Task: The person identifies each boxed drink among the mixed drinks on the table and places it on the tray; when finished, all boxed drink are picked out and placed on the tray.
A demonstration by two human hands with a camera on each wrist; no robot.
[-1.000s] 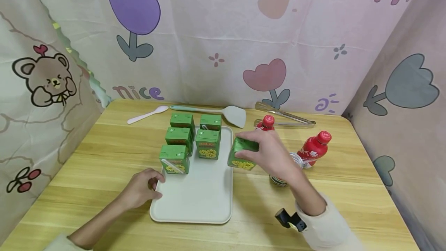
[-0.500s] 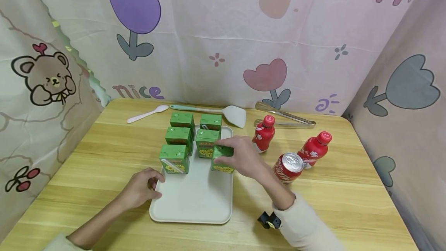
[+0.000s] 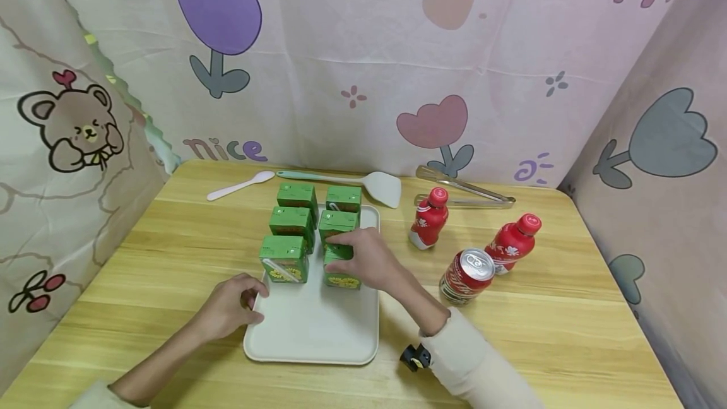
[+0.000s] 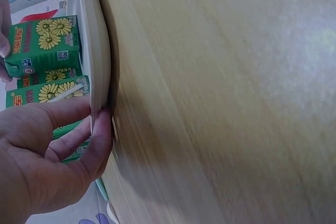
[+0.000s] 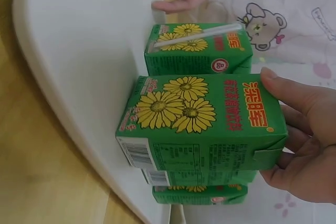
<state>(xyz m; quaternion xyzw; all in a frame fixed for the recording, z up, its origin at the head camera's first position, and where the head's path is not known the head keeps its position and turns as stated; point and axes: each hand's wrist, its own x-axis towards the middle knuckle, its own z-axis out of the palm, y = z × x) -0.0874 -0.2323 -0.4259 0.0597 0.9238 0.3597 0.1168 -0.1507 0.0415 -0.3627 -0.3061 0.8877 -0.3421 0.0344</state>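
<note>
My right hand [image 3: 372, 260] grips the upper part of a green drink carton [image 5: 184, 114] printed with yellow flowers. That carton stands upright on or just over the white tray [image 3: 312, 333], in front of another carton [image 3: 339, 222] in the right row. Along the tray's left side, my left hand [image 4: 58, 150] pinches the rim between thumb and fingers. Several like cartons stand in two rows on the tray. The nearest in the left row [image 3: 285, 259] has a white straw on its front. My right fingers hide part of the held carton in the head view.
Right of the tray stand two red bottles [image 3: 430, 218] and a red can [image 3: 467, 276]. Behind it lie a pale spoon [image 3: 241, 186], a spatula [image 3: 380, 188] and metal tongs [image 3: 466, 188]. A patterned cloth hangs behind the wooden table [image 3: 170, 238].
My right hand has brought the held carton leftward from beside the tray to the right row, uncovering the can and a bottle. The left hand has stayed at the rim.
</note>
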